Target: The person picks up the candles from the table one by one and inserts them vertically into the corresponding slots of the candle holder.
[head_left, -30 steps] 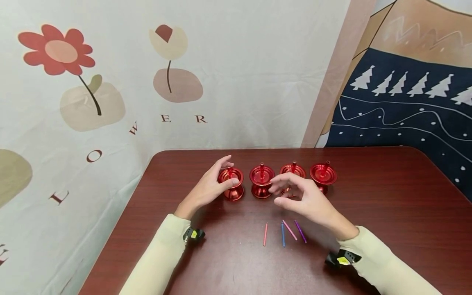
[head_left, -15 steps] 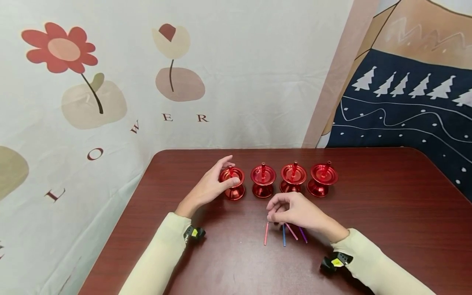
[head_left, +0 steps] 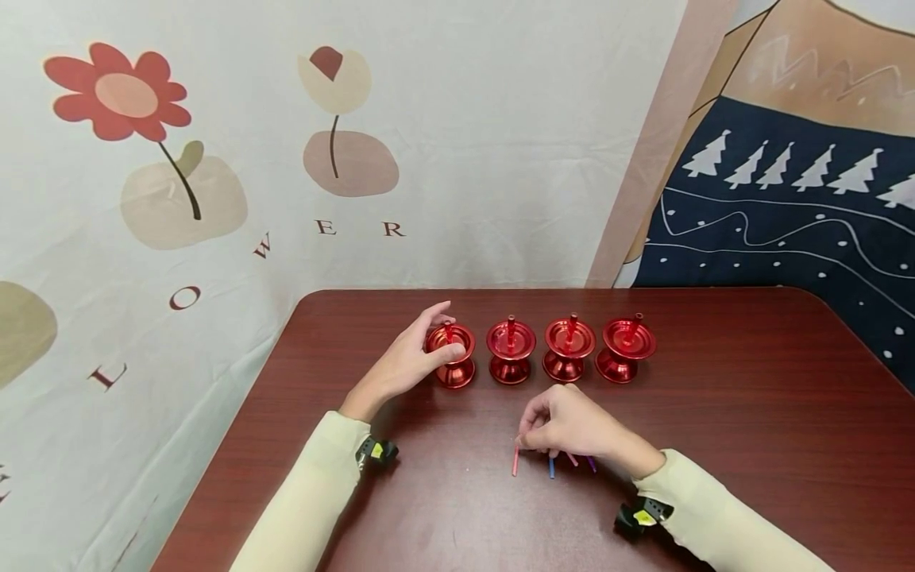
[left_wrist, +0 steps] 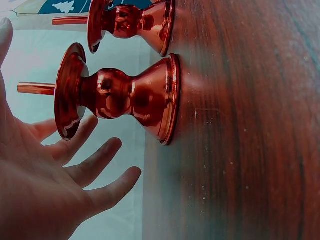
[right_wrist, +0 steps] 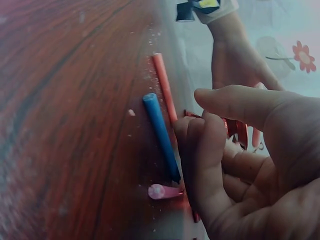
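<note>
Your left hand [head_left: 400, 365] spreads, fingers loose, at the leftmost red holder [head_left: 457, 375]; your right hand [head_left: 572, 421] curls at the far end of the coral candle [head_left: 515, 463] on the tabletop [head_left: 429, 508], grip unconfirmed. Likely light, brittle: pinch gently mid-length.

Left grip [head_left: 409, 359] has fingers spread; right grip [head_left: 574, 421] has fingers curled.

on table [head_left: 443, 516] | row of holders [head_left: 511, 349] behind | sticks [head_left: 515, 463] in front

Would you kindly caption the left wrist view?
Left hand, fingers spread, by a shiny red candle holder, another holder nearby.
</note>
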A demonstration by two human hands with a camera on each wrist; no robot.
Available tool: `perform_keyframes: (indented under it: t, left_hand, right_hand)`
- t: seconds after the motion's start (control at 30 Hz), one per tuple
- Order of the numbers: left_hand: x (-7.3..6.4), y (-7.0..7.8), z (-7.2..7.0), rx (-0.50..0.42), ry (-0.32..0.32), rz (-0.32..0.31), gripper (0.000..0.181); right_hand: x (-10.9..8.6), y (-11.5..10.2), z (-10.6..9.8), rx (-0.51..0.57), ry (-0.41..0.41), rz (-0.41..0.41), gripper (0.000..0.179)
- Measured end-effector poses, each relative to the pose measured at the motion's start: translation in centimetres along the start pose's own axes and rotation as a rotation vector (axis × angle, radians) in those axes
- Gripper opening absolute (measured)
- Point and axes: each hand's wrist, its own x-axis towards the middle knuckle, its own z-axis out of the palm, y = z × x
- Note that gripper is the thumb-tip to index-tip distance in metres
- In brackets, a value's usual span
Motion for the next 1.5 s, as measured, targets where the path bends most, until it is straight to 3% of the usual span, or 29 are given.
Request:
perform_keyframes:
  t: [0.17,0.37,0.7,0.97,1.5]
  left_hand:
    - [0.0,0.2,0.0,0.004,-0.002,-0.003,0.085]
    - [0.0,0.2,0.0,0.011,-0.005,0.000,0.087]
    - [-0.1,0.2,0.0,0.010,-0.010,0.002,0.085]
    - [0.0,0.3,0.0,0.008,-0.017,0.003,0.083]
    - [-0.2,0.2,-0.1,-0.013,-0.040,-0.010,0.089]
  right_hand:
    - [0.0,-0.3,0.6,-0.157,0.060,0.006,0.026]
    - [0.2,-0.3,0.9,-0.272,0.112,-0.057,0.027]
    - [0.4,0.3,0.7,-0.188,0.072,-0.101,0.017]
    - [0.2,-0.4,1.1,-0.249,0.070,-0.091,0.028]
    - [0.1,-0.8,0.7,-0.289,0.055,-0.118,0.021]
